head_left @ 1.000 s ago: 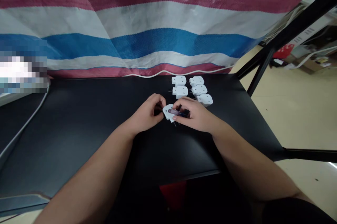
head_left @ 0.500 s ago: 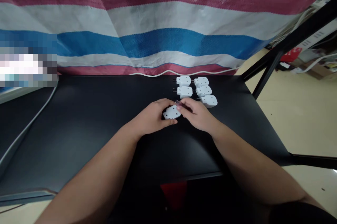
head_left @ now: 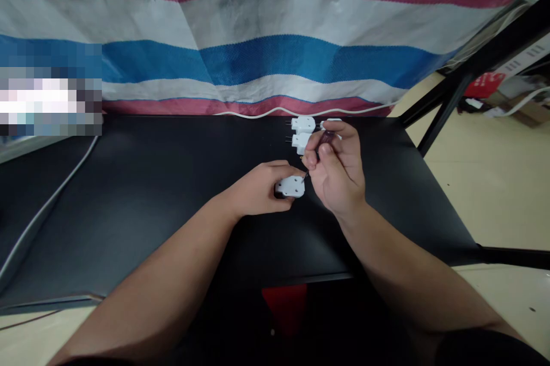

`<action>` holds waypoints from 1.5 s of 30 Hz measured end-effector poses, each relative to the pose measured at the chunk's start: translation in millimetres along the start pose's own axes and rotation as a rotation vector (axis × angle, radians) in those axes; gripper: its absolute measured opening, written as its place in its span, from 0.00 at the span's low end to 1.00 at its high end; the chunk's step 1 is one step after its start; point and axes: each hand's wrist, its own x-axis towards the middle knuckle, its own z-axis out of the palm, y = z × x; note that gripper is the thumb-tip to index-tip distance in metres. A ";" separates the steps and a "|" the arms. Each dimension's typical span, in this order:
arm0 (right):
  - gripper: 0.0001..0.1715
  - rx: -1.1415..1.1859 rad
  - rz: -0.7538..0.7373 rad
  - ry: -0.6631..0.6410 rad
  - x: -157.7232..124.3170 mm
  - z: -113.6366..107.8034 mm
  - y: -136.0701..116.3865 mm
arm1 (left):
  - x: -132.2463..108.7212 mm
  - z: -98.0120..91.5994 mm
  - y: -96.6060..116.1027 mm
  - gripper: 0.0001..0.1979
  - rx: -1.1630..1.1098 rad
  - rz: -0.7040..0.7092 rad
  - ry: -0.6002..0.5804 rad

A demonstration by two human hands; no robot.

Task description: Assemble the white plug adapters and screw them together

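Small screwdriver (head_left: 327, 138) beside a white plug (head_left: 291, 186) on the black counter (head_left: 172, 194)

The left hand (head_left: 258, 188) curls around the plug, and the right hand (head_left: 337, 168) pinches the purple-handled screwdriver, its tip just beside the plug. More white plugs (head_left: 303, 124) sit beyond, partly behind the right hand, below a red, white and blue woven tarp (head_left: 301, 62).

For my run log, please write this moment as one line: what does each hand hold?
left hand: holds white plug | right hand: holds small screwdriver, tip near plug | black table: more white plugs
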 end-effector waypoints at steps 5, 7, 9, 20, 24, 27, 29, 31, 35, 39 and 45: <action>0.14 -0.023 -0.049 0.011 -3.6 5.9 5.4 | 0.4 1.2 1.3 0.19 -0.044 0.007 -0.011; 0.13 -0.026 -0.072 0.015 -2.8 6.0 6.2 | 0.3 1.5 2.0 0.20 -0.059 0.002 -0.015; 0.11 -0.028 -0.084 -0.007 -0.7 3.8 6.1 | 0.1 1.5 2.3 0.22 -0.058 -0.011 -0.011; 0.06 -0.259 -0.048 -0.288 16.9 1.8 -12.6 | -1.1 2.8 -1.5 0.19 -0.060 0.004 0.013; 0.07 -0.402 -0.131 -0.186 24.4 -12.3 -16.9 | -1.3 2.4 0.4 0.21 -0.029 -0.001 0.011; 0.08 -0.538 -0.227 -0.012 19.5 -21.7 -16.6 | -1.1 4.0 0.2 0.22 -0.016 0.005 0.014; 0.08 -0.589 -0.279 0.062 14.2 -24.1 -16.3 | -0.6 7.1 -2.1 0.21 -0.015 0.018 0.026; 0.09 -0.579 -0.264 0.087 10.1 -23.6 -16.7 | 0.4 11.5 -5.7 0.21 -0.027 0.035 0.046; 0.17 -0.431 -0.080 0.117 7.0 -21.0 -20.7 | 2.8 18.7 -11.7 0.21 -0.025 0.053 0.086; 0.14 -0.276 0.028 -0.007 9.6 -26.5 -25.2 | 3.9 20.1 -12.6 0.20 -0.006 0.056 0.085; 0.11 -0.146 0.085 -0.216 18.5 -41.6 -23.2 | 3.7 19.7 -7.8 0.20 0.002 0.036 0.070</action>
